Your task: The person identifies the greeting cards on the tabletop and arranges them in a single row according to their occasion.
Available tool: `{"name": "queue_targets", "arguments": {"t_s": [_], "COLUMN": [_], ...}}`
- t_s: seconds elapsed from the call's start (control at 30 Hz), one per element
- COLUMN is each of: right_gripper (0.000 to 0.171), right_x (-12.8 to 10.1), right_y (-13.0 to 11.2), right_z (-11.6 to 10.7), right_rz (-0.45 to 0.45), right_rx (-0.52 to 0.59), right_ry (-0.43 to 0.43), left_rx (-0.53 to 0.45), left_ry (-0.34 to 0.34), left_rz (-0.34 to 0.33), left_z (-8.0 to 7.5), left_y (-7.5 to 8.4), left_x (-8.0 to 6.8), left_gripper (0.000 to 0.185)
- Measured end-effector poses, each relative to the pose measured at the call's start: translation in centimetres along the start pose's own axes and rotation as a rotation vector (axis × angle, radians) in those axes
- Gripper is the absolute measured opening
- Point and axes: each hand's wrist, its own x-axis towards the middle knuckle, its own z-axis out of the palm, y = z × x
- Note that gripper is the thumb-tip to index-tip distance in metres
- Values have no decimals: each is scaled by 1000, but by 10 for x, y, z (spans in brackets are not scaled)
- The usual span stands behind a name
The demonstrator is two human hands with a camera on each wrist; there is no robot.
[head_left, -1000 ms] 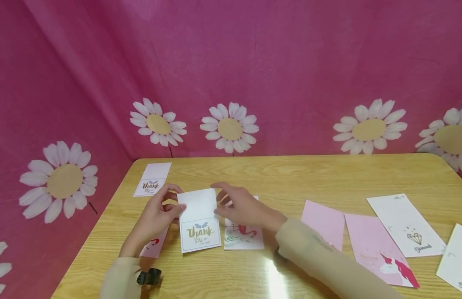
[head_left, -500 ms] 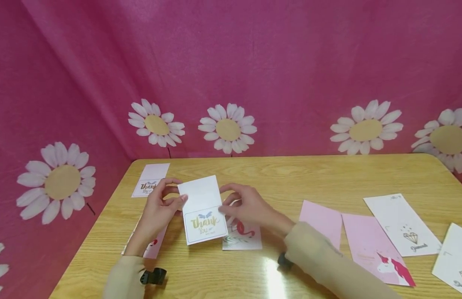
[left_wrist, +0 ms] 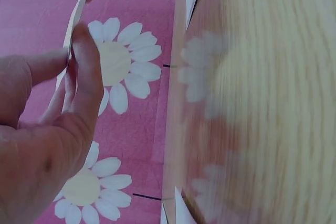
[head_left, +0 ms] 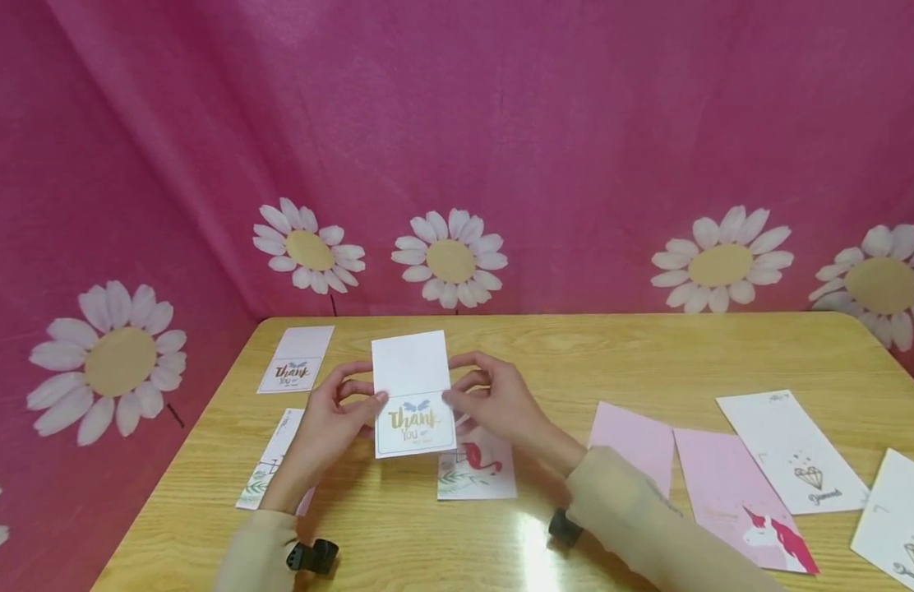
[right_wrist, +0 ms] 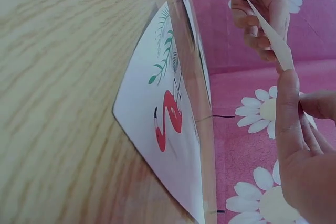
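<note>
Above the tabletop's left half, your left hand [head_left: 339, 415] and right hand [head_left: 494, 403] pinch the side edges of the white thank-you card [head_left: 414, 395], likely light, thin and easily creased, best gripped near its fold.

The thank-you card [head_left: 413, 393] is a white folded card, opened out so that its blank upper panel stands above the printed lower panel. The lower panel carries gold "Thank You" lettering under a small blue bow, set inside a thin frame line. The card is lifted off the surface [head_left: 649, 353], facing the person and tilted slightly, with a crease across its middle. It is held by both side edges at the crease, above and just left of the flamingo card [head_left: 477, 472], which lies flat on the surface. From the wrist views it shows edge-on, thin and slightly bent [left_wrist: 73, 30].
</note>
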Motion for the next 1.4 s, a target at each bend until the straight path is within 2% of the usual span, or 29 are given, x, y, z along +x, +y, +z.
{"name": "queue_targets", "arguments": {"t_s": [0.17, 0.3, 0.5, 0.67, 0.8, 1.0, 1.2, 1.4], "right_gripper": [52, 52, 48, 43, 38, 34, 44, 48], "right_x": [0, 2, 6, 12, 21, 35, 47, 57], "right_y": [3, 7, 9, 10, 13, 13, 15, 16], "right_z": [3, 7, 12, 18, 23, 33, 42, 51], "right_rz": [-18, -10, 6, -4, -6, 15, 110, 112], "right_rx": [37, 40, 52, 60, 52, 40, 23, -72], "right_ry": [-2, -8, 17, 78, 111, 108, 35, -13], "left_rx": [-13, -17, -20, 5, -9, -7, 17, 164], "left_ry": [85, 105, 85, -6, -56, -17, 8, 21], "left_rz": [-10, -18, -21, -27, -69, -81, -72, -50], "left_z": [1, 0, -4, -9, -10, -15, -22, -33], "left_y": [-1, -2, -4, -7, -8, -10, -15, -21], "left_x": [5, 9, 13, 15, 17, 22, 29, 40], "left_gripper": [43, 40, 41, 47, 55, 54, 52, 49]}}
